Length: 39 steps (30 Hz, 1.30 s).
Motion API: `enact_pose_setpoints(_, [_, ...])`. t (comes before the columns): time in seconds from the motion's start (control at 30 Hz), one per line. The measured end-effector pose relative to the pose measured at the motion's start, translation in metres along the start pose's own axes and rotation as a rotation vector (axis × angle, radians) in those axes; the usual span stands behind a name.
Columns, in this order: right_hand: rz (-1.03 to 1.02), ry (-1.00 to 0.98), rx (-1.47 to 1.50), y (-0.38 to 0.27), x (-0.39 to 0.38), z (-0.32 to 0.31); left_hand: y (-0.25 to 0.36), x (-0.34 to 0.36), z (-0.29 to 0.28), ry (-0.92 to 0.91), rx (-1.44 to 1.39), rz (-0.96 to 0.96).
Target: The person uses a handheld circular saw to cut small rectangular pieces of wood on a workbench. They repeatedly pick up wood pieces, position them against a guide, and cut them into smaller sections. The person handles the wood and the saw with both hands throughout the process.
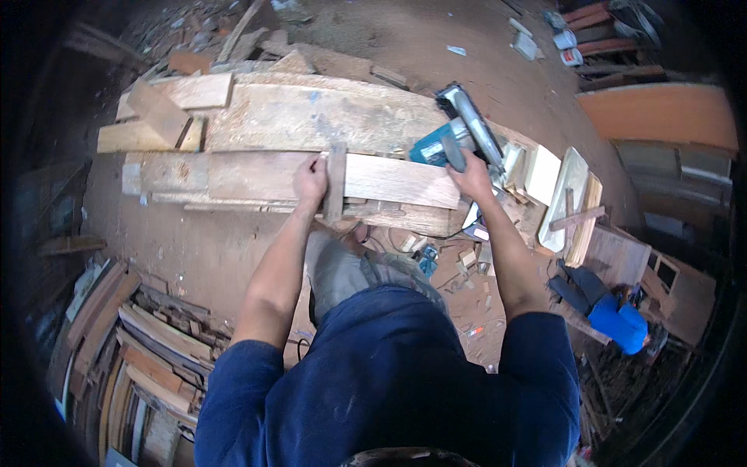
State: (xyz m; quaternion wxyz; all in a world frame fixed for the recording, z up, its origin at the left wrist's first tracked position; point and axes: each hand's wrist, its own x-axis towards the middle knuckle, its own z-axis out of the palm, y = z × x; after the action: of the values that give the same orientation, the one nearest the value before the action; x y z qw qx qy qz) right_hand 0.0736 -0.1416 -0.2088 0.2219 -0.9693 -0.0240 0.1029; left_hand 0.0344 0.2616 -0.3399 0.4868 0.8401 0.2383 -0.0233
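We logged the left hand (310, 180) pressed on a small upright wood strip (335, 183), fingers curled round its left edge and gripping it against the long plank (257, 177) beneath. That plank lay across the top of a stack of rough boards (327, 117), running left to right before us, with the strip crossing it near the middle.

The right hand (470, 177) was closed on the dark handle of a teal circular saw (455, 136). The saw sat at the plank's right end, its grey base plate angled up and away to the right, resting on the boards behind the plank. We could not tell whether the blade met the wood.

Just right of the saw lay pale offcuts (542, 173) and a light curved panel (566, 198). Small wood scraps (467, 261) littered the reddish dirt floor (194, 249) below the plank. More planks were heaped at lower left (132, 342). A figure in a blue top (618, 321) crouched at far right, well apart from us.
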Motion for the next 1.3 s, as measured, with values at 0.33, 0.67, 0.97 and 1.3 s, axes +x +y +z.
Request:
enact_pose_setpoints(0.33, [0.136, 0.291, 0.278, -0.022, 0.055, -0.076, 0.005, -0.001, -0.002, 0.004, 0.030, -0.114])
enact_pose_setpoints(0.67, [0.273, 0.279, 0.729, -0.084, -0.117, -0.163, 0.034, -0.011, -0.015, -0.019, 0.052, -0.174])
enact_pose_setpoints(0.97, [0.395, 0.169, 0.866, -0.118, -0.203, -0.111, 0.017, -0.010, -0.003, -0.001, 0.075, -0.069])
enact_pose_setpoints(1.3, [0.485, 0.504, 0.464, -0.104, -0.253, -0.073, -0.008, 0.009, 0.013, -0.156, -0.044, -0.178])
